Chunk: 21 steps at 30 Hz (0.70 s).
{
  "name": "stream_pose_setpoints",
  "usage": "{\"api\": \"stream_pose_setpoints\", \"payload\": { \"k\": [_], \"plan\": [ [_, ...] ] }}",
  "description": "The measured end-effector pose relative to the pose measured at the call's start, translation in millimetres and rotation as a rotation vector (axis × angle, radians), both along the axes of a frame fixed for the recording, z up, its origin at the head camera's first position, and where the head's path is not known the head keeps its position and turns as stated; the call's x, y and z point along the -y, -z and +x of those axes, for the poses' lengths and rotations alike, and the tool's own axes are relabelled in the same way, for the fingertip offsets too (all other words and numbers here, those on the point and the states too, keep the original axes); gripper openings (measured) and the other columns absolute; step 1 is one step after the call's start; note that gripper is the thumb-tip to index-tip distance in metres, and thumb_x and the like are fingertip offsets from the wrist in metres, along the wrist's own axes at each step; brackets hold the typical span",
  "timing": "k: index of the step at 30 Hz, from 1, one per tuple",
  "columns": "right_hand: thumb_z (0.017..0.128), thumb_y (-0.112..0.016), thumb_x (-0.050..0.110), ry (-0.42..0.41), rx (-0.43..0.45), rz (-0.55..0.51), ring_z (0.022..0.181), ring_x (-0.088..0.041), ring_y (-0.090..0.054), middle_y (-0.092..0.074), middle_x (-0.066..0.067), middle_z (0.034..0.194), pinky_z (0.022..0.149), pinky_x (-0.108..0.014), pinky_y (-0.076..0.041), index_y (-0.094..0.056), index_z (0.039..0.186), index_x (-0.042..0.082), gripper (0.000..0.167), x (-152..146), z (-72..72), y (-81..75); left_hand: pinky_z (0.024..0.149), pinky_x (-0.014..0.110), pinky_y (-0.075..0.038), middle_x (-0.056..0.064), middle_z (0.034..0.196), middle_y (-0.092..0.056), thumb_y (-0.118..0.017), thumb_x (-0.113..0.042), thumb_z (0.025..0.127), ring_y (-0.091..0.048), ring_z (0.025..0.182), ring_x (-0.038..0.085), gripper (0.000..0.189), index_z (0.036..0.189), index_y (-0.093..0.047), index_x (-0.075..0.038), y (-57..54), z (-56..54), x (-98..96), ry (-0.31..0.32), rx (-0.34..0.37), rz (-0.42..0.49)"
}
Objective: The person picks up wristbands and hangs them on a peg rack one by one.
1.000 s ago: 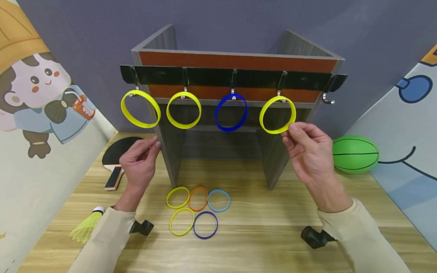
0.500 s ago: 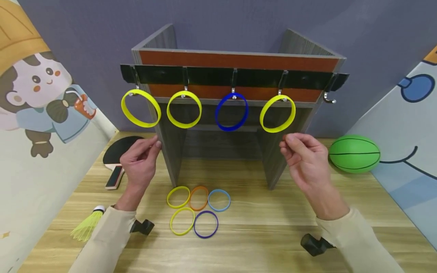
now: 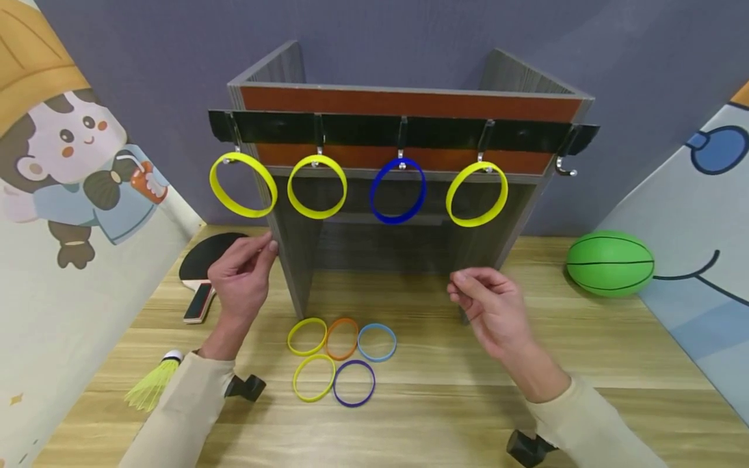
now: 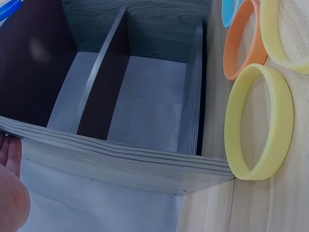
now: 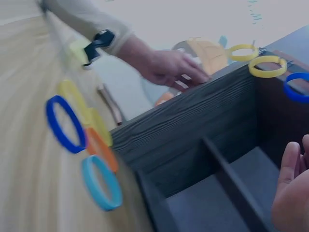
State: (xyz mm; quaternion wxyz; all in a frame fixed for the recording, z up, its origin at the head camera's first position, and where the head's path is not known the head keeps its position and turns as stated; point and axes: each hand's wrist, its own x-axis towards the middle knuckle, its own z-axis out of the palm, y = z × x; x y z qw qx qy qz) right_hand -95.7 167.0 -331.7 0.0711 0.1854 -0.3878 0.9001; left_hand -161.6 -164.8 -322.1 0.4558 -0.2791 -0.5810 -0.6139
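My left hand (image 3: 242,276) is at the left side panel of a grey wooden stand (image 3: 374,94), fingertips against the panel's edge. In the left wrist view, that hand's fingers (image 4: 13,153) meet the panel's outer side. My right hand (image 3: 494,309), loosely curled and holding nothing, hovers at the right panel's lower part. From the stand's hooks hang a yellow wristband (image 3: 214,182), another yellow band (image 3: 290,195), a blue band (image 3: 420,198) and a third yellow band (image 3: 502,195). On the table lie loose bands: yellow, orange (image 3: 329,338), light blue (image 3: 377,360) and dark blue (image 3: 354,405).
The rightmost hook (image 3: 566,171) bears no band. A green ball (image 3: 610,263) sits at the right by the wall. On the left lie a table tennis paddle (image 3: 201,260) and a yellow shuttlecock (image 3: 153,385). Dividers (image 4: 104,72) split the stand's inside.
My right hand has let go of the rightmost yellow band, which now hangs on its hook. It has moved down and left. The left hand stays at the panel.
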Motion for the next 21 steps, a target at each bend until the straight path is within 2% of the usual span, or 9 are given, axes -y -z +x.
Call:
{"api": "stream_pose_setpoints", "payload": {
  "k": [4,8,9,12,15,16,21],
  "plan": [
    [0.085,-0.059,-0.015,0.033,0.062,0.111,0.073,-0.019,-0.067,-0.07,-0.013,0.084,0.064,-0.025,-0.054,-0.072,0.085,-0.001,0.019,3,0.9,16.5,0.052,0.015,-0.041,0.02,0.075,-0.065,-0.068,0.017,0.076,-0.055,0.061,0.009,0.012,0.088,-0.066,0.02,-0.9,0.0,-0.9,0.012,-0.001,0.001],
    [0.084,-0.06,-0.016,0.03,0.102,0.201,0.072,-0.018,-0.067,-0.07,-0.011,0.083,0.064,-0.026,-0.054,-0.072,0.086,0.002,0.022,7,0.8,34.3,0.051,0.015,-0.04,0.02,0.075,-0.065,-0.068,0.017,0.076,-0.054,0.06,0.008,0.012,0.087,-0.066,0.02,-1.4,-0.4,-0.9,0.003,-0.007,0.002],
    [0.084,-0.061,-0.015,0.026,0.095,0.225,0.072,-0.018,-0.067,-0.07,-0.012,0.085,0.065,-0.027,-0.054,-0.072,0.087,0.002,0.02,5,-4.4,48.2,0.051,0.015,-0.039,0.019,0.075,-0.066,-0.069,0.016,0.076,-0.053,0.059,0.008,0.012,0.087,-0.067,0.019,0.9,-2.3,0.4,0.0,-0.007,0.005],
    [0.083,-0.063,-0.013,0.046,0.12,0.308,0.07,-0.017,-0.066,-0.069,-0.01,0.082,0.064,-0.028,-0.054,-0.072,0.086,0.005,0.021,10,-5.0,58.4,0.051,0.015,-0.039,0.019,0.075,-0.066,-0.069,0.015,0.076,-0.053,0.059,0.008,0.012,0.088,-0.067,0.018,3.7,-4.1,2.5,-0.003,-0.002,0.008],
    [0.083,-0.066,-0.009,0.071,0.15,0.416,0.068,-0.016,-0.066,-0.069,-0.008,0.079,0.063,-0.028,-0.054,-0.072,0.084,0.005,0.015,15,-6.0,67.3,0.051,0.015,-0.039,0.018,0.075,-0.066,-0.069,0.015,0.076,-0.053,0.059,0.008,0.012,0.088,-0.067,0.018,3.9,-3.5,2.8,-0.001,-0.002,0.011],
    [0.082,-0.066,-0.009,0.084,0.187,0.448,0.067,-0.015,-0.065,-0.069,-0.008,0.077,0.063,-0.028,-0.054,-0.071,0.082,0.005,0.015,20,-1.3,59.8,0.05,0.015,-0.039,0.018,0.074,-0.065,-0.068,0.016,0.076,-0.053,0.059,0.008,0.012,0.088,-0.067,0.019,1.4,-1.3,1.6,-0.001,-0.002,0.01],
    [0.08,-0.07,-0.006,0.099,0.341,0.569,0.067,-0.018,-0.065,-0.067,-0.013,0.077,0.063,-0.031,-0.055,-0.069,0.085,-0.005,0.005,26,-3.1,67.7,0.05,0.015,-0.038,0.018,0.074,-0.065,-0.068,0.017,0.076,-0.052,0.058,0.008,0.012,0.087,-0.066,0.02,-1.4,1.2,0.1,0.002,-0.004,0.0]
  ]
}}
